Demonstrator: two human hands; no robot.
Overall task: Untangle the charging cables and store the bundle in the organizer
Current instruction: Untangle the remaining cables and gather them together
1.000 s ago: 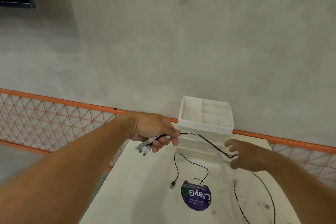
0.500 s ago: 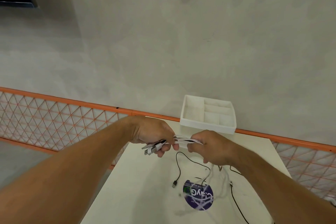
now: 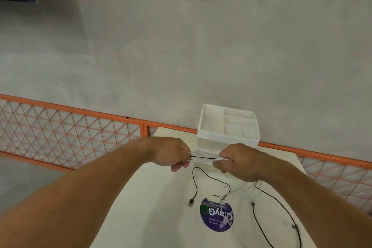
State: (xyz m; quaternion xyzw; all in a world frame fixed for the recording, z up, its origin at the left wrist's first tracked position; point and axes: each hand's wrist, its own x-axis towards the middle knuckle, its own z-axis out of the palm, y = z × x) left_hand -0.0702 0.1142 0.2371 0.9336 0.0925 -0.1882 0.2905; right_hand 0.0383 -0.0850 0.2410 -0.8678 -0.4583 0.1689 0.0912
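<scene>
The right hand [image 3: 239, 162] has come in from far out on the right and now sits close to the left hand [image 3: 171, 152]. The plug ends that poked out under the left fist a second ago are out of sight.

The pale table [image 3: 153, 207] fills the lower view. The white organizer [image 3: 227, 140] stands at its far edge, just behind both hands, and nothing shows in its compartments. Both hands are curled into fists round the cable bundle [image 3: 204, 159], a short, nearly level run of white strands and one black strand stretched between them above the table. From under the right fist the tails hang down and trail across the table, some over a purple sticker [image 3: 213, 217]. A black cable [image 3: 196, 185] loops below the hands, its plug [image 3: 190, 202] lying flat.

The step looks like drawing the strands straight. The left hand should probably hold firm while the right slides along the run, loosely enough that crossings in the tails slip free rather than tighten. The bundle passes through each fist, where the fingers hide it.
</scene>
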